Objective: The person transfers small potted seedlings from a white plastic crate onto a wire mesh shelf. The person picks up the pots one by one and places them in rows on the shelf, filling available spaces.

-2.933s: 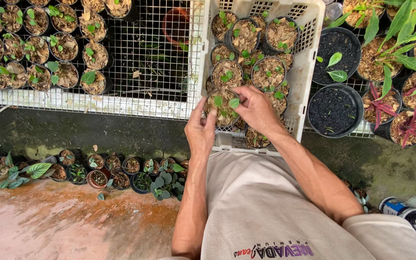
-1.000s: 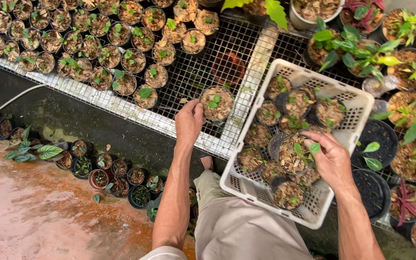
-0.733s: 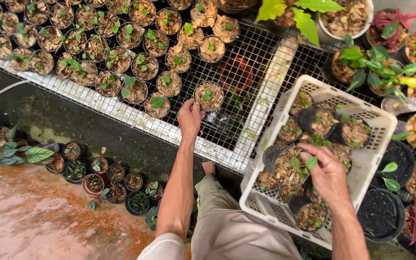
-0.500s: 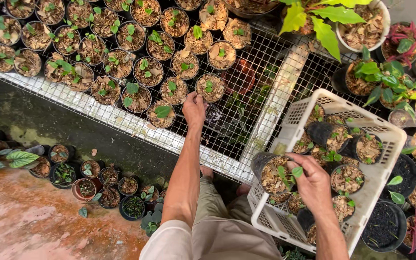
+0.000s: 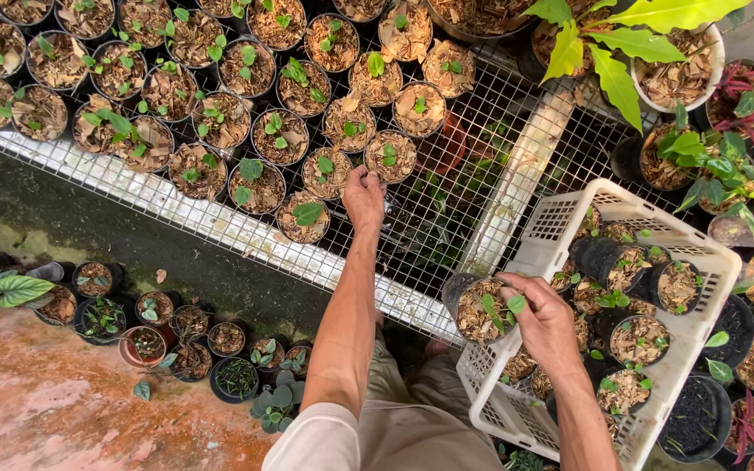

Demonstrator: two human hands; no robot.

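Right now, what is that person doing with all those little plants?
A person is handling small pots of seedlings. The left hand rests on a pot at the end of a row on the wire mesh bench. The right hand holds another small black pot over the white plastic crate, which has more pots in it.

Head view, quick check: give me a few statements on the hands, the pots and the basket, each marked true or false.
1. The left hand rests on a small seedling pot on the wire mesh bench. True.
2. The right hand holds a black pot at the corner of the white plastic basket. True.
3. The basket holds no pots. False: several black seedling pots stand in it.
4. The pots on the bench hold flowering plants. False: they hold small green-leaved seedlings in brown bark-like mix.
5. More small pots stand on the ground below the bench. True.
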